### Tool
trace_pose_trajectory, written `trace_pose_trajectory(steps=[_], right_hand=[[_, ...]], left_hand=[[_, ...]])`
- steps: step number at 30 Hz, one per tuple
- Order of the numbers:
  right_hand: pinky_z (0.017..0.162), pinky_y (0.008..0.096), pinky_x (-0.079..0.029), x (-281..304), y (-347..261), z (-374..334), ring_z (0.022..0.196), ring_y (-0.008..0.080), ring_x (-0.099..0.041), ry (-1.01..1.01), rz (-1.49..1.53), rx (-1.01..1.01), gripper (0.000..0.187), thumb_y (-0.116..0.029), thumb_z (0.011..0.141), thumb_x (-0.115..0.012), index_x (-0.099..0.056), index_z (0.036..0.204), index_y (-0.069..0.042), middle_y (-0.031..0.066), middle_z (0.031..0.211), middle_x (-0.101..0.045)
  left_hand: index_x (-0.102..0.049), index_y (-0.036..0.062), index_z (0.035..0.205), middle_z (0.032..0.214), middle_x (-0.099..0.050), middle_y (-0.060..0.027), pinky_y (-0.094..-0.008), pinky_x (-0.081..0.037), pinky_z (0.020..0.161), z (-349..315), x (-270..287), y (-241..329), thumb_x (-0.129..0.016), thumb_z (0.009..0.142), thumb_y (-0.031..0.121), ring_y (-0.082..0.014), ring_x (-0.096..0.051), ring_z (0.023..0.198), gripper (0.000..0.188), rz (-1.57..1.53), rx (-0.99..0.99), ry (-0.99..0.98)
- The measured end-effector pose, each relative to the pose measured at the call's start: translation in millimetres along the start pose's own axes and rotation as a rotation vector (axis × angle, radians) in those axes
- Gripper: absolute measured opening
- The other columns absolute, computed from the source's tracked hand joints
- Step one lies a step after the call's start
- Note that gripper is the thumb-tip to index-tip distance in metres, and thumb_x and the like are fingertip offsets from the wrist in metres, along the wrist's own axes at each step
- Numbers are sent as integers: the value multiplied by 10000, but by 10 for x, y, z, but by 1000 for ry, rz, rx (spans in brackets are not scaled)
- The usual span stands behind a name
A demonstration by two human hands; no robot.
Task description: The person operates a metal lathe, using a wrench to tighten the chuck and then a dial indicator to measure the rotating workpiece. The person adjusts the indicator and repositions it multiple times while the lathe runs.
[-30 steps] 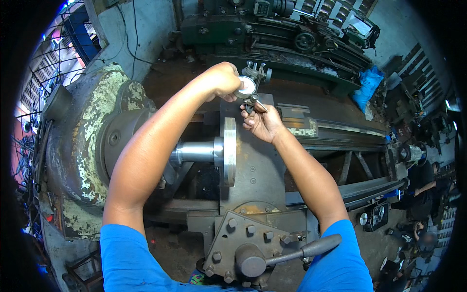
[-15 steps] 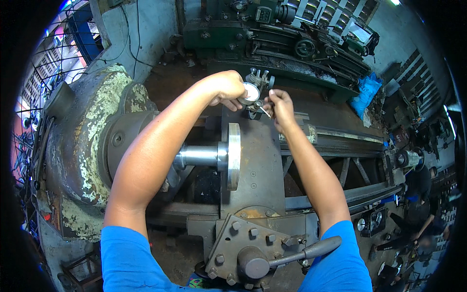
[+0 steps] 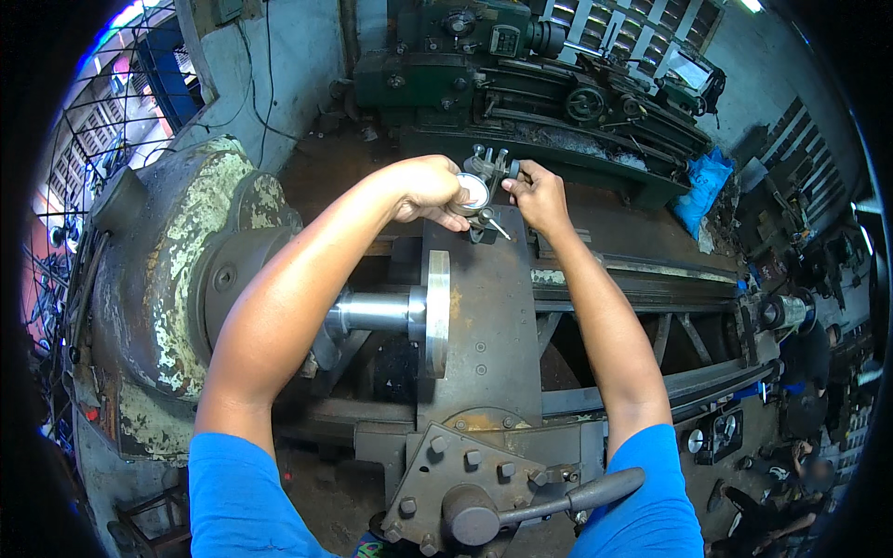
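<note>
A dial indicator (image 3: pixel 474 192) with a white round face sits on a clamp stand (image 3: pixel 487 164) at the far end of the lathe's cross slide (image 3: pixel 493 316). My left hand (image 3: pixel 430 192) is wrapped around the gauge's left side, fingers partly hidden behind it. With thumb and fingertips, my right hand (image 3: pixel 539 197) pinches at a round dark knob (image 3: pixel 513 169) on the stand's right side. Below the gauge, a thin light rod (image 3: pixel 499 228) points down to the right. Nearer me, a bright metal shaft (image 3: pixel 377 311) ends in a flange disc (image 3: pixel 435 316).
The worn lathe headstock (image 3: pixel 177 270) stands at left. A bolted tool post (image 3: pixel 446 502) with a long lever (image 3: pixel 581 490) lies close to my body. Another green lathe (image 3: pixel 549 102) and a blue bag (image 3: pixel 702 191) are beyond. People (image 3: pixel 791 484) are at lower right.
My right hand has shifted from beside the gauge's lower rod up to the stand's round knob. My left hand stays on the gauge. The whole view has tilted slightly.
</note>
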State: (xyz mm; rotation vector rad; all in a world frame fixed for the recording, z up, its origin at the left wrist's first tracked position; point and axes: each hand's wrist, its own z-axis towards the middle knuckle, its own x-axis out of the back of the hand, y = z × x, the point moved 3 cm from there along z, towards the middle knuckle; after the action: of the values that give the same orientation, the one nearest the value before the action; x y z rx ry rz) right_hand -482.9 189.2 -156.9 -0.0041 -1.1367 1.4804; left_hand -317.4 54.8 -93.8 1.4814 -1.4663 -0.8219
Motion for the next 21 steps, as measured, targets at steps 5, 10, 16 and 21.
trace_pose_trajectory(steps=[5,10,16,21], right_hand=[[716,379,-524,9,-81,29,913,368,-630,106,-167,409,326,139,735,-560,-558,1025,-10,195,975,-606],[676,338,-557,-10,146,-4,814,227,-671,-8,913,-554,316,62,849,-530,-570,1162,46,133,979,-661],[565,271,-482,-10,-18,3,648,138,-610,-171,634,-399,163,-15,859,-688,-620,1006,8,52,743,-641],[585,251,-419,4,-104,-90,589,89,-441,100,164,-52,238,6,766,-770,-677,985,-11,13,643,-549]], left_hand=[[-479,-123,1282,1058,-651,-217,-321,-628,793,-6,-40,-33,-568,954,2,-252,-713,877,363,27,-1,-1],[-492,-125,1270,1096,-633,-219,-323,-627,793,35,-33,-78,-562,943,-24,-263,-705,892,350,1,10,38],[-479,-102,1312,1146,-620,-206,-331,-636,779,71,-31,-147,-550,910,-91,-261,-688,934,408,95,20,114],[-486,-103,1327,1178,-620,-201,-328,-647,769,93,-38,-141,-580,887,-95,-260,-680,987,450,180,20,180]])
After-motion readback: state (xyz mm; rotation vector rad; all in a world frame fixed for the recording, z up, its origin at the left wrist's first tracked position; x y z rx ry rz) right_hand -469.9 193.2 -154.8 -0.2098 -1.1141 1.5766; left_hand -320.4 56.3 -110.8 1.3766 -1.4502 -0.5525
